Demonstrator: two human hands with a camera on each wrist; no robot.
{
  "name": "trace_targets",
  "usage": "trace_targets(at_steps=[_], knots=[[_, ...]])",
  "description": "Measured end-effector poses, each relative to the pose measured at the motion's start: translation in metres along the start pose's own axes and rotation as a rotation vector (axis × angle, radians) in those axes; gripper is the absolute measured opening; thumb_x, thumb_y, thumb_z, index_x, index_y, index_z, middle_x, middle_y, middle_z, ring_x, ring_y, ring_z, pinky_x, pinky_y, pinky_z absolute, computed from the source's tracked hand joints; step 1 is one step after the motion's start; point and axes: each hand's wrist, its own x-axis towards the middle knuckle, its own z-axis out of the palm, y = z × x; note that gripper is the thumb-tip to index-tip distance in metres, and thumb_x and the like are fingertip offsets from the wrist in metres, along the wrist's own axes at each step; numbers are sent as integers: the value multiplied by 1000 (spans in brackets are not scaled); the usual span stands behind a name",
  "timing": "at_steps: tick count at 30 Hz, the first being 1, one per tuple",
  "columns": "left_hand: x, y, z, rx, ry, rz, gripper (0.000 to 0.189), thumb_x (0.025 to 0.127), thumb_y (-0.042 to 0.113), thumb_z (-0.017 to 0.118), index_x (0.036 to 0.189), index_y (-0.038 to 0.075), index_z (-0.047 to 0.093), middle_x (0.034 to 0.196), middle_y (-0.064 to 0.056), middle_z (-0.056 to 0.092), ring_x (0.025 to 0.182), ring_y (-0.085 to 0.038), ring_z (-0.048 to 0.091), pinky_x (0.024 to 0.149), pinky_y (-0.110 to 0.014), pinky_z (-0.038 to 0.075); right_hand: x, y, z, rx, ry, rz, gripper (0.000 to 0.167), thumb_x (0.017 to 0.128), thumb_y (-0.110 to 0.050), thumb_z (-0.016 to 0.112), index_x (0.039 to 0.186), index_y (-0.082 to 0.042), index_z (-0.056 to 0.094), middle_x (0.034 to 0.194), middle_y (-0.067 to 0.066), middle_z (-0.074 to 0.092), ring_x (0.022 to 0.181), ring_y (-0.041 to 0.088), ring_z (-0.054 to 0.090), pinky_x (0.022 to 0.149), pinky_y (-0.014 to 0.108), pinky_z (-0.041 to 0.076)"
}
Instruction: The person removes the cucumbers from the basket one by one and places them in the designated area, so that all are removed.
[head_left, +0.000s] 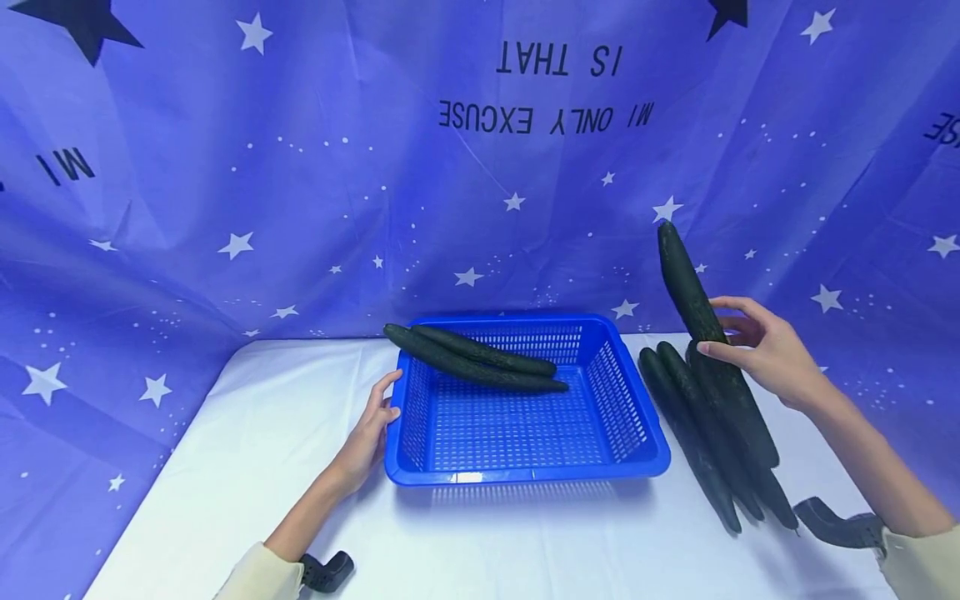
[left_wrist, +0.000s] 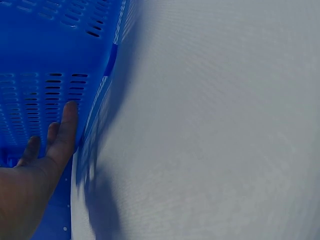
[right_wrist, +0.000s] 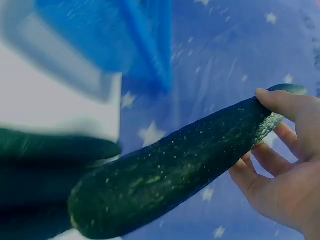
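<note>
As, seen from the head, the blue basket (head_left: 525, 477) was touched at its left rim by the loosely open left hand (head_left: 365, 433), a cucumber (head_left: 686, 287) was gripped, far end raised, by the right hand (head_left: 768, 350), partly covering other cucumbers (head_left: 688, 442) on the surface (head_left: 225, 467); two more cucumbers (head_left: 480, 372) were propped in the basket. At the left wrist, near-straight fingers were laid against the slotted wall (left_wrist: 40, 90); at the right, the cucumber was pinched near one end.

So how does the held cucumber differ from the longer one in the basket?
The held cucumber is gripped by the right hand; the basket cucumber lies in the basket, untouched. The held cucumber looks thicker; the basket cucumber looks slimmer. Both are dark green.
</note>
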Motion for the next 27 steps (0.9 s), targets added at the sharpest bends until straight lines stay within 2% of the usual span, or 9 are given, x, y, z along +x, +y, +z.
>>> trace_targets(at_steps=[3, 6, 8, 10, 13, 18, 20, 24, 27], knots=[[0, 0, 0, -1, -7, 4, 63, 100, 24, 37, 157, 29, 11, 149, -26, 27, 124, -45, 48, 90, -43, 51, -11, 21, -9, -9, 6, 33, 58, 90, -13, 74, 141, -10, 48, 112, -17, 56, 93, -10, 58, 67, 22, 54], [0, 0, 0, -5, -5, 6, 63, 100, 24, 36, 157, 30, 11, 148, -26, 28, 122, -45, 49, 89, -44, 51, -21, 42, -16, -27, 13, 79, 57, 90, -13, 75, 140, -9, 48, 110, -17, 56, 89, -12, 57, 63, 27, 55], [0, 0, -1, -3, -6, 10, 62, 100, 23, 36, 157, 31, 11, 147, -26, 28, 123, -46, 48, 89, -44, 51, -26, 55, -19, -50, 17, 115, 57, 90, -15, 75, 139, -7, 47, 114, -3, 61, 88, -14, 55, 62, 28, 55], [0, 0, -1, 0, 0, 11, 62, 100, 23, 36, 157, 32, 12, 148, -25, 29, 124, -46, 47, 90, -43, 51, -31, 68, -22, -73, 9, 156, 60, 90, -18, 75, 140, -5, 45, 119, 19, 62, 87, -16, 51, 61, 29, 54], [-1, 0, -2, 7, 0, 10, 63, 100, 23, 35, 157, 32, 11, 149, -25, 28, 124, -46, 47, 90, -43, 50, -37, 86, -23, -86, -23, 204, 63, 92, -20, 73, 141, 1, 41, 126, 43, 51, 85, -14, 52, 61, 32, 55], [-1, -1, -1, 1, 1, 4, 63, 100, 23, 36, 157, 31, 11, 148, -26, 28, 122, -46, 48, 89, -42, 51, -47, 115, -23, -87, -93, 279, 66, 93, -21, 72, 141, 7, 36, 126, 46, 48, 83, 4, 63, 64, 36, 55], [-1, -1, -1, -1, 3, 4, 63, 100, 23, 36, 157, 30, 11, 147, -26, 29, 122, -45, 48, 88, -42, 52, -50, 126, -23, -105, -121, 293, 66, 93, -20, 72, 140, 9, 36, 126, 47, 47, 90, 23, 67, 69, 41, 55], [0, 0, 0, 2, 0, 7, 63, 99, 23, 37, 157, 29, 11, 147, -26, 28, 121, -45, 48, 88, -42, 51, -55, 143, -22, -153, -163, 311, 67, 93, -20, 71, 140, 12, 35, 124, 48, 47, 109, 55, 55, 74, 50, 52], [0, 1, 0, 2, -1, 13, 64, 99, 23, 37, 157, 28, 11, 148, -26, 28, 122, -45, 47, 89, -41, 51, -57, 153, -21, -149, -181, 339, 68, 94, -21, 70, 139, 13, 34, 124, 49, 47, 111, 58, 53, 72, 50, 52]])
